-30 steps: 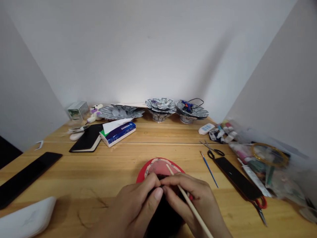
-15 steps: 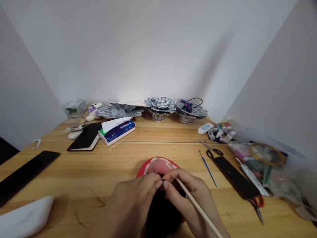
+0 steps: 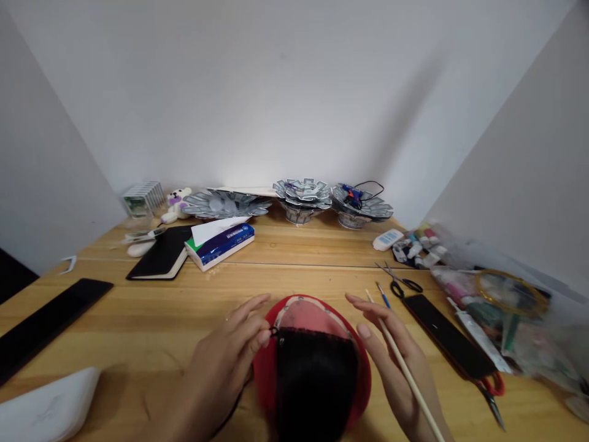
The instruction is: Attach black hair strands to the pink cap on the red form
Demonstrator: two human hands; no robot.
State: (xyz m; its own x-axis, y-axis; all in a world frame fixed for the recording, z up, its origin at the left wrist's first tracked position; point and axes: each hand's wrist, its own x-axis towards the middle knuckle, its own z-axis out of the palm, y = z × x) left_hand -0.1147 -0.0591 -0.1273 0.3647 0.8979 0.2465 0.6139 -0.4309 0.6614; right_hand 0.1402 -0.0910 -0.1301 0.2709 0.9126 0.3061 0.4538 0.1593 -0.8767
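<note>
A rounded red form (image 3: 267,380) stands at the front of the wooden table. A pink mesh patch with a pale, pin-dotted border (image 3: 308,314) covers its far part, and straight black hair (image 3: 316,380) hangs over the near part. At the left edge of the mesh, my left hand (image 3: 232,347) pinches a small loop of thin black strand between thumb and forefinger; a dark strand also trails below this hand. My right hand (image 3: 398,359) is to the right of the form, apart from it. A slim pale wooden stick (image 3: 409,377) lies in its grip, fingers loosely spread.
Scissors (image 3: 400,281), a blue brush (image 3: 383,296), a black phone-like slab (image 3: 446,334) and plastic bags (image 3: 515,319) are on the right. A tissue pack (image 3: 225,245), black notebook (image 3: 161,255) and white case (image 3: 50,405) are left. Grey petal-shaped paper bowls (image 3: 301,202) line the back.
My hands were together over the mesh and have parted. The left moved left with the black loop; the right moved right with the stick. The hair and red form are now uncovered.
</note>
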